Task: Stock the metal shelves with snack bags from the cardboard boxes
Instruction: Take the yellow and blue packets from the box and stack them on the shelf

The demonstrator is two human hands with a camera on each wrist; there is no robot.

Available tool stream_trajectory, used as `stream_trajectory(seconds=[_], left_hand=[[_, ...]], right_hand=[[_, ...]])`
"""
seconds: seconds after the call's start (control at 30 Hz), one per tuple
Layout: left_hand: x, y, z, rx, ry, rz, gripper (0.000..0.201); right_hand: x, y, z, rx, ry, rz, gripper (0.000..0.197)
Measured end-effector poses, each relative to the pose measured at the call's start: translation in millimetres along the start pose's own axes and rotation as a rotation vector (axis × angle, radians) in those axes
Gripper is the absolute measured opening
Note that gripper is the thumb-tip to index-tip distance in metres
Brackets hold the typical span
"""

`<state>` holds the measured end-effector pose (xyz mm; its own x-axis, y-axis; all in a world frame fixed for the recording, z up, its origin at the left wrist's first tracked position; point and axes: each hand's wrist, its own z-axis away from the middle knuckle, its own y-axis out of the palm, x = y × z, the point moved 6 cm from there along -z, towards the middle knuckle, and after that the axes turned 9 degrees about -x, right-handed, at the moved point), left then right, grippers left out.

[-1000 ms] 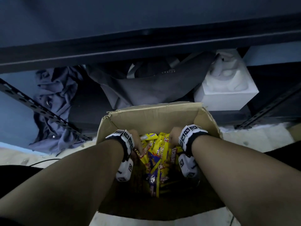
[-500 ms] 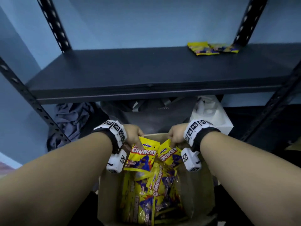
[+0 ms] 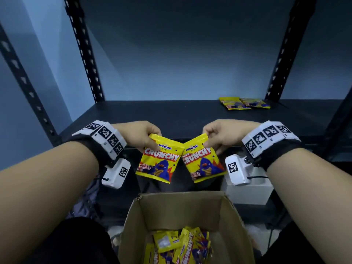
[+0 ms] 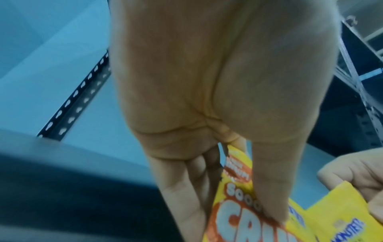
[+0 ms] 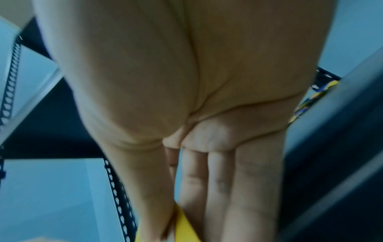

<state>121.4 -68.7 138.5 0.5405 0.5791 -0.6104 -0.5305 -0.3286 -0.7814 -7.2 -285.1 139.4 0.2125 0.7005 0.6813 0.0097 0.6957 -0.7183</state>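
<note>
Above the open cardboard box (image 3: 177, 210), at about 12 o'clock from it, two yellow snack bags hang side by side, their inner top corners nearly touching. Each of the hands pinches one by its upper edge: the left hand (image 3: 140, 133) holds the left bag (image 3: 159, 161) between thumb and fingers, and the right hand (image 3: 222, 133) holds the right bag (image 3: 202, 161) the same way. The left wrist view confirms it, with the thumb (image 4: 271, 188) pressed on the printed face. Gripping only the top seal leaves the bags dangling free, probably so each can be laid flat with a simple release, and taking one per hand likely halves the trips.

Both fronts read "MONSTER" in small blue letters over "CRUNCHY" in large white on red; the right one also shows "Sooo" above that word. A blue monster figure sits below, and a small red band seems to say "PEDAS"; finer print is unreadable.

Beyond the hands runs the dark metal shelf (image 3: 171, 113), with two matching bags (image 3: 243, 102) already lying flat at roughly 1 o'clock, near the rear right upright (image 3: 282, 54). More bags (image 3: 181, 246) remain in the box, so stocking looks barely begun. A white foam block (image 3: 249, 193) sits at 3 o'clock of the box.
</note>
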Motion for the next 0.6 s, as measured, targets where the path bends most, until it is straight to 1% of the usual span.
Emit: stream_trajectory(seconds=[0.17,0.23,0.33,0.4,0.43,0.6], left_hand=[[-18,-42,-7,-0.159,0.057,0.095,0.018],[-20,-51,-14,-0.247,0.067,0.162,0.020],[-18,-60,-29,-0.392,0.060,0.213,0.023],[-14,-61,-40,-0.464,0.052,0.206,0.024],[-13,-61,-45,-0.480,0.045,0.202,0.025],[-2,-55,-70,-0.491,-0.033,0.144,0.029]], right_hand=[[23,-31,-8,-0.192,-0.119,-0.159,0.014],[22,-42,-15,-0.318,-0.144,-0.200,0.015],[14,-55,-28,-0.515,-0.158,-0.190,0.016],[2,-58,-39,-0.610,-0.126,-0.208,0.013],[-5,-59,-44,-0.647,-0.099,-0.215,0.013],[-25,-62,-62,-0.813,0.006,-0.186,0.013]])
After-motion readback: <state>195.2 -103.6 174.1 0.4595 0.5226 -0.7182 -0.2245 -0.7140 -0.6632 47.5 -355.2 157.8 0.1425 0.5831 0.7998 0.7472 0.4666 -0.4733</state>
